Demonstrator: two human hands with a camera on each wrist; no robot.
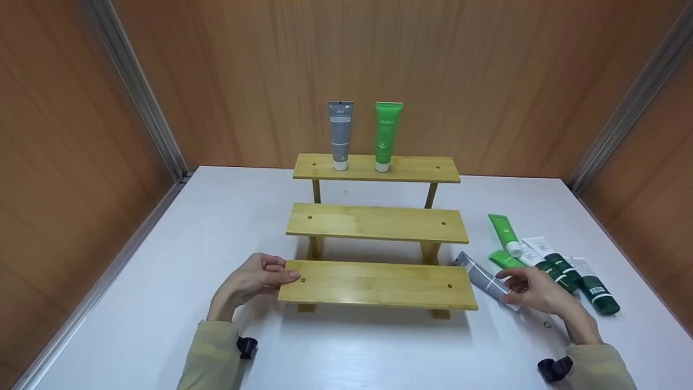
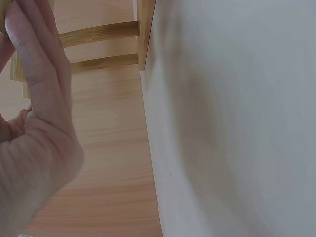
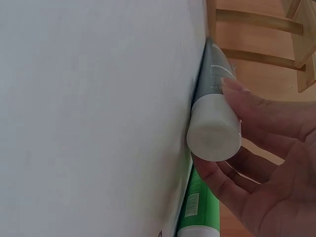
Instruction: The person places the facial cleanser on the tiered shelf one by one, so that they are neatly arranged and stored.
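Observation:
A three-tier wooden display stand point(image 1: 373, 284) stands on the white table. My left hand point(image 1: 254, 279) holds the left end of its lowest board, thumb on the top face; in the left wrist view the fingers point(image 2: 42, 64) reach up to the wood. To the right of the stand lies a grey tube point(image 1: 484, 279), its far end beside the lowest board. My right hand point(image 1: 538, 292) grips this tube near its white cap point(image 3: 215, 129), thumb on one side and fingers on the other. On the top board, another grey tube point(image 1: 340, 132) and a green tube point(image 1: 387, 132) stand upright on their caps.
Right of the stand, two green tubes point(image 1: 503, 233) lie beside several white and dark green tubes point(image 1: 595, 287). A small dark ring mark point(image 1: 547, 325) shows near the right wrist. Wood-grain panels point(image 1: 487, 81) enclose the table at the back and sides.

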